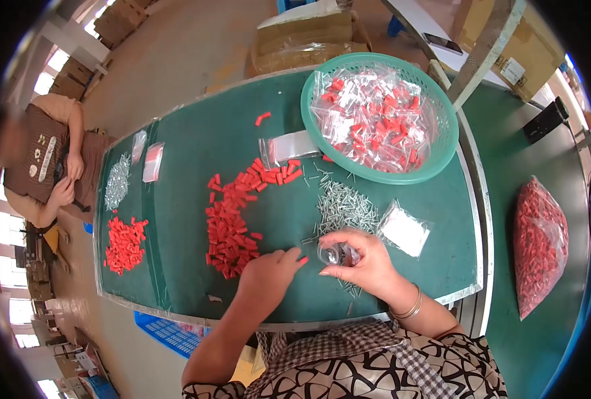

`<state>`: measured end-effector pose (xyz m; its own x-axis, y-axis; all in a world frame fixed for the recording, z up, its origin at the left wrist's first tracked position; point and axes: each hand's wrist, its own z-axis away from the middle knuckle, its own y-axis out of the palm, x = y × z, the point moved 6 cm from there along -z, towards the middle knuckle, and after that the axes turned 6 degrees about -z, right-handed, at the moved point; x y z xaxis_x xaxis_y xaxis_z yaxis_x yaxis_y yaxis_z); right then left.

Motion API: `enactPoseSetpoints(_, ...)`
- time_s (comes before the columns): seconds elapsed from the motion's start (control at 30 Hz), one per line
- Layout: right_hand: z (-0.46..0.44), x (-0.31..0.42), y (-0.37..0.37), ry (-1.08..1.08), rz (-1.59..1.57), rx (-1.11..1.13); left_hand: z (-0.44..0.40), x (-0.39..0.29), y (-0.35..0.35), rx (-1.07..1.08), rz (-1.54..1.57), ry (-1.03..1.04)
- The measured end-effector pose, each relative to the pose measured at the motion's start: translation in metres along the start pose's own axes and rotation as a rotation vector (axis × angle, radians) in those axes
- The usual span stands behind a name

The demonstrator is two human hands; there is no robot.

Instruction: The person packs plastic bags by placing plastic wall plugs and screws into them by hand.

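Note:
My left hand (pixel 269 274) is closed, pinching a red plastic plug (pixel 302 261) at its fingertips, just right of the big pile of red plugs (pixel 229 223). My right hand (pixel 370 263), with bracelets on its wrist, curls around a small clear plastic bag (pixel 330 254), its mouth facing the left hand. What lies inside the bag is hard to make out. Beyond the right hand spreads a heap of silver screws (pixel 342 207). A stack of flat clear bags (pixel 404 229) lies right of the screws.
A green basket (pixel 445 159) of filled bags stands at the back right. More plugs (pixel 125 245), screws (pixel 117 183) and bags (pixel 152 163) lie at the table's left end, where another person (pixel 49 153) sits. A large sack of plugs (pixel 540 243) rests on the right-hand table.

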<state>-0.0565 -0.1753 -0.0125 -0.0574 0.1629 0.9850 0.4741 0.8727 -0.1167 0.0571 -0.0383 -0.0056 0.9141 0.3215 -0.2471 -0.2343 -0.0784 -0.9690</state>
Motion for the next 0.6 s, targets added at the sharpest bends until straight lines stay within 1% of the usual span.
enactPoseSetpoints(0.07, 0.0, 0.001, 0.003, 0.055, -0.024, 0.036, 0.002, -0.01, 0.011, -0.004, -0.096, -0.01)
enactPoseSetpoints(0.1, 0.0, 0.0, 0.004, 0.074, -0.026, 0.041, 0.003, -0.014, 0.013, -0.071, -0.079, 0.013)
enactPoseSetpoints(0.17, 0.001, -0.002, 0.003, 0.112, -0.025, 0.043, 0.004, -0.02, 0.019, -0.028, -0.15, 0.013)
enactPoseSetpoints(0.3, 0.0, -0.001, 0.003, 0.027, 0.005, 0.024, 0.004, -0.02, 0.027, 0.075, -0.272, 0.018)
enactPoseSetpoints(0.4, -0.001, 0.003, 0.001, 0.017, 0.026, 0.029, -0.004, 0.003, 0.001, -0.071, -0.039, -0.089)
enactPoseSetpoints(0.43, -0.001, 0.003, 0.001, 0.03, 0.033, 0.025, -0.004, -0.001, -0.021, -0.252, 0.037, -0.069)
enactPoseSetpoints(0.53, 0.001, 0.005, 0.004, 0.024, 0.051, 0.034, -0.007, -0.026, -0.051, -0.169, 0.043, -0.005)
enactPoseSetpoints(0.6, -0.001, 0.006, 0.007, -0.024, 0.057, 0.043, -0.011, -0.042, -0.055, -0.138, -0.03, 0.13)
